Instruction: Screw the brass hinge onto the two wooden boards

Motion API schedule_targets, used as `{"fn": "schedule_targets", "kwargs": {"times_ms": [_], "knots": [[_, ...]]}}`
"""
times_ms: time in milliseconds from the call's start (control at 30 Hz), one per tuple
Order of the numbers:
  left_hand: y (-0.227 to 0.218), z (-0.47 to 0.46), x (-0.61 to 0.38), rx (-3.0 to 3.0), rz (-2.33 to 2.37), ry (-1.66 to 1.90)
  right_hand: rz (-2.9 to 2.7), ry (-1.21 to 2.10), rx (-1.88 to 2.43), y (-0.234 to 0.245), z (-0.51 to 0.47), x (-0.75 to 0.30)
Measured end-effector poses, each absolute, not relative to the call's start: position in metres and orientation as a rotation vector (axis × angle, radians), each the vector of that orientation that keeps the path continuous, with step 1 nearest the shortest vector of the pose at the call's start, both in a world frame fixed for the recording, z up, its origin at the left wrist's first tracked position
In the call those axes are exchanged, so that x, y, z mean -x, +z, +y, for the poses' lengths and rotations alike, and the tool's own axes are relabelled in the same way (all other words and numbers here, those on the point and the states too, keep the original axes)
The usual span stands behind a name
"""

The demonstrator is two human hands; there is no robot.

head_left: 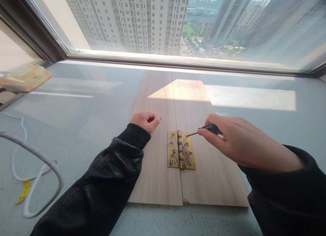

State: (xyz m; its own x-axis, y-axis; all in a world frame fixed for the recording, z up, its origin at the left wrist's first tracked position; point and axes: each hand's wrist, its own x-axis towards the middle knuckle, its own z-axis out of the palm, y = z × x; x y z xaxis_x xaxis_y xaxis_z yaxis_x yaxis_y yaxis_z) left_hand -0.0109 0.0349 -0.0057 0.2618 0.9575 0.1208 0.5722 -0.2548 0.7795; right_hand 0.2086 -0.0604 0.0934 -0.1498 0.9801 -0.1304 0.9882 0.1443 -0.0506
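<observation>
Two pale wood boards lie side by side, the left board (155, 175) and the right board (216, 181), with a narrow seam between them. A worn brass hinge (181, 150) spans the seam, its plates flat on the boards and several screws set in its holes. My right hand (229, 137) grips the black handle of a screwdriver (211, 128). Its thin shaft slants down left, the tip at the upper screw of the hinge's right plate. My left hand (145, 121) rests on the left board in a loose fist, with nothing showing in it.
The boards lie on a speckled pale sill (84, 127) below a large window (163, 29). On the left are a looped grey-white cable (54, 171) with a yellow tag (23, 192) and an orange-yellow packet (28, 78). Sunlight falls across the boards' far end.
</observation>
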Motion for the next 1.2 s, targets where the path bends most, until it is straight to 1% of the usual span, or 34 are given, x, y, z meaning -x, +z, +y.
{"fn": "schedule_targets", "kwargs": {"times_ms": [467,767,867,1033,1200], "knots": [[-0.006,0.035,0.011,-1.922,1.377,0.813,2.815,-0.354,-1.897,0.084,-0.048,-0.221],[-0.008,0.036,0.011,-1.923,1.358,0.817,2.874,-0.425,-1.893,0.082,-0.044,-0.226],[-0.008,0.036,0.011,-1.922,1.362,0.818,2.747,-0.319,-2.003,0.083,-0.045,-0.221],[-0.007,0.035,0.011,-1.92,1.366,0.807,2.186,0.048,-2.232,0.087,-0.053,-0.2],[-0.005,0.035,0.011,-1.922,1.367,0.809,1.872,0.167,-2.352,0.093,-0.058,-0.188]]}}
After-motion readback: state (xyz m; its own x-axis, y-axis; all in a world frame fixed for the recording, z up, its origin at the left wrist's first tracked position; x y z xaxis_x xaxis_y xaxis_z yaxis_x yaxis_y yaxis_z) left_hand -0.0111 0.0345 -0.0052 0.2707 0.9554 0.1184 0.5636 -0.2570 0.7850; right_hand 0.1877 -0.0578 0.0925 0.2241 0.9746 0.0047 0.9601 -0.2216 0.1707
